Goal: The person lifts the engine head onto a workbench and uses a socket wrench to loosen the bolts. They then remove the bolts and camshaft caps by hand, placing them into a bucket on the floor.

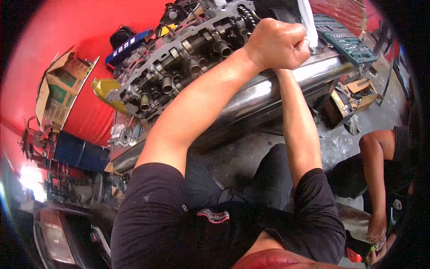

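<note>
My left hand (281, 44) is closed in a fist at the right end of an engine cylinder head (192, 54). What the fist holds, if anything, is hidden. My right forearm (299, 121) rises to the same spot, but the left hand covers my right hand, so its fingers do not show. Camshafts and round metal bores are exposed in the cylinder head, which lies slanted on a shiny metal-edged bench (251, 96). Just past the fist hangs something white, like a cloth (307, 20).
A green socket set case (345, 40) lies open at the bench's right end. Behind the head are a yellow container (105, 89) and a blue object (127, 47). At lower right, another person's arm (375, 175) reaches down. A box of parts (354, 96) stands below the bench.
</note>
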`<state>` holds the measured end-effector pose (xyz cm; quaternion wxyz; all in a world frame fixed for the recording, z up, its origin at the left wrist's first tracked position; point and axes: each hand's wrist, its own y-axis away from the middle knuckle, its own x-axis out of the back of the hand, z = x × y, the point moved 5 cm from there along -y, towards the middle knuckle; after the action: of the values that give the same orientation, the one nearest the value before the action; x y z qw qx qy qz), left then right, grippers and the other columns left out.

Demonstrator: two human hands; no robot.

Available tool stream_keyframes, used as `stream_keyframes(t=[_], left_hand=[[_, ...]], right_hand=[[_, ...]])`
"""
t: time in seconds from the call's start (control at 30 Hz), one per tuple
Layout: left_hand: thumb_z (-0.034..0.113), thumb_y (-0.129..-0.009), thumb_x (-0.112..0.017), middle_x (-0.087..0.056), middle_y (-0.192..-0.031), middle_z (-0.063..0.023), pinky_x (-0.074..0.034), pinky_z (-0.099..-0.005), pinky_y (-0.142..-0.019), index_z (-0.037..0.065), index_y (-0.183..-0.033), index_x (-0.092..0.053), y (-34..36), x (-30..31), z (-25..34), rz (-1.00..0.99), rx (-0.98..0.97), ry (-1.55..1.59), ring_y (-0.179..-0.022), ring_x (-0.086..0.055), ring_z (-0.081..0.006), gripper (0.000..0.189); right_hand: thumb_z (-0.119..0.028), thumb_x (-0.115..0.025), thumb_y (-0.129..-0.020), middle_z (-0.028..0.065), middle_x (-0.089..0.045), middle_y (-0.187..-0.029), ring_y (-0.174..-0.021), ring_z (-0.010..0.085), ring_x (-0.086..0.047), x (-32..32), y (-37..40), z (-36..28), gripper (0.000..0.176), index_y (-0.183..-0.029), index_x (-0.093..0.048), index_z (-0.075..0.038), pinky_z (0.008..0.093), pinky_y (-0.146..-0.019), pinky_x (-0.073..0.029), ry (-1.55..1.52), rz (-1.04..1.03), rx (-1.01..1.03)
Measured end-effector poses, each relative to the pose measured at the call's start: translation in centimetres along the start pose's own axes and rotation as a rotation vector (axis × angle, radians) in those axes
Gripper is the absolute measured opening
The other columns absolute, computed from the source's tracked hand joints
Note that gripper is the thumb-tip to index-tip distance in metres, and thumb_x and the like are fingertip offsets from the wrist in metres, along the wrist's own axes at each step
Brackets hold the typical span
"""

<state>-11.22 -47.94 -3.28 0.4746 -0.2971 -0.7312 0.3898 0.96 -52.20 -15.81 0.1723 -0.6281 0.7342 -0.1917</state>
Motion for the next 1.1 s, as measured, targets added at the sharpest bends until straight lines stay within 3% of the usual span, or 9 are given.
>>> stream_keyframes(t=[0.17,0.27,0.43,0.57,0.6,0.73,0.83,0.9,1.1], left_hand=[[0.027,-0.069,-0.065,-0.059,-0.053,-0.0056,-0.052,-0.0406,-0.045,0.013,-0.061,-0.056,1.4,-2.6,4.1,-0.246,-0.111,-0.117,-0.049,-0.064,-0.0243,0.018],[0.030,-0.065,-0.065,-0.053,-0.047,-0.0029,-0.050,-0.0388,-0.042,0.015,-0.058,-0.050,-1.5,-2.0,9.4,-0.002,-0.179,0.065,-0.043,-0.061,-0.0235,0.023],[0.027,-0.065,-0.068,-0.058,-0.052,-0.0096,-0.047,-0.0389,-0.040,0.008,-0.066,-0.056,-2.1,10.6,12.0,0.042,0.117,-0.243,-0.044,-0.061,-0.0268,0.023],[0.016,-0.075,-0.075,-0.062,-0.064,-0.0060,-0.053,-0.0359,-0.051,0.006,-0.095,-0.064,5.8,23.0,9.8,0.079,0.386,-0.738,-0.053,-0.064,-0.0219,0.025],[0.018,-0.082,-0.073,-0.063,-0.065,-0.0075,-0.054,-0.0364,-0.053,0.007,-0.100,-0.064,8.0,26.3,8.9,0.022,0.656,-0.891,-0.056,-0.066,-0.0227,0.023],[0.038,-0.096,-0.057,-0.071,-0.096,-0.0208,-0.054,-0.0470,-0.081,0.011,-0.117,-0.064,15.7,36.9,1.9,-0.280,1.065,-1.267,-0.092,-0.069,-0.0372,0.036],[0.040,-0.097,-0.055,-0.069,-0.105,-0.0224,-0.050,-0.0463,-0.089,0.010,-0.120,-0.065,19.3,39.5,-2.8,-0.549,1.253,-0.959,-0.103,-0.066,-0.0388,0.039],[0.042,-0.096,-0.058,-0.069,-0.106,-0.0228,-0.050,-0.0475,-0.088,0.006,-0.115,-0.065,20.7,39.5,-4.9,-0.568,1.255,-0.840,-0.102,-0.066,-0.0390,0.041],[0.042,-0.091,-0.067,-0.071,-0.097,-0.0208,-0.051,-0.0424,-0.082,0.002,-0.107,-0.066,22.5,40.0,-10.1,-0.383,1.298,-0.632,-0.093,-0.068,-0.0318,0.044]], right_hand=[[-0.042,-0.047,-0.103,0.0075,-0.064,-0.113,-0.101,0.0198,-0.054,-0.1,-0.7,1.8,0.050,-0.116,-0.063,0.004,0.0357,-0.096,-0.041,0.020,-0.075,-0.013],[-0.054,-0.037,-0.104,0.0106,-0.067,-0.114,-0.104,0.0190,-0.058,-0.2,-1.2,1.7,0.064,-0.117,-0.065,0.003,0.0349,-0.095,-0.042,-0.016,-0.146,-0.126],[-0.053,-0.037,-0.104,0.0106,-0.067,-0.116,-0.105,0.0186,-0.058,-0.4,-1.0,2.4,0.065,-0.122,-0.063,0.004,0.0335,-0.096,-0.042,-0.064,-0.118,-0.039],[-0.051,-0.036,-0.105,0.0093,-0.067,-0.116,-0.106,0.0171,-0.057,0.8,-1.4,3.0,0.066,-0.127,-0.060,0.006,0.0307,-0.097,-0.041,-0.082,-0.112,0.084],[-0.051,-0.035,-0.105,0.0097,-0.066,-0.118,-0.107,0.0161,-0.057,0.6,-0.1,1.2,0.066,-0.126,-0.060,0.006,0.0295,-0.097,-0.041,-0.080,-0.073,0.094],[-0.053,-0.034,-0.105,0.0106,-0.064,-0.120,-0.109,0.0159,-0.056,1.1,0.2,1.6,0.069,-0.128,-0.058,0.007,0.0300,-0.099,-0.041,-0.108,-0.039,0.116],[-0.054,-0.032,-0.105,0.0123,-0.064,-0.123,-0.113,0.0174,-0.056,1.4,0.6,1.6,0.071,-0.130,-0.056,0.008,0.0309,-0.101,-0.039,0.010,-0.038,0.113],[-0.056,-0.028,-0.105,0.0146,-0.061,-0.129,-0.119,0.0200,-0.054,1.7,0.1,1.7,0.074,-0.134,-0.053,0.008,0.0322,-0.104,-0.038,0.066,-0.054,0.126],[-0.062,-0.023,-0.102,0.0223,-0.054,-0.139,-0.133,0.0288,-0.047,1.1,1.8,-2.7,0.082,-0.138,-0.049,0.007,0.0348,-0.111,-0.033,0.274,-0.036,-0.009]])
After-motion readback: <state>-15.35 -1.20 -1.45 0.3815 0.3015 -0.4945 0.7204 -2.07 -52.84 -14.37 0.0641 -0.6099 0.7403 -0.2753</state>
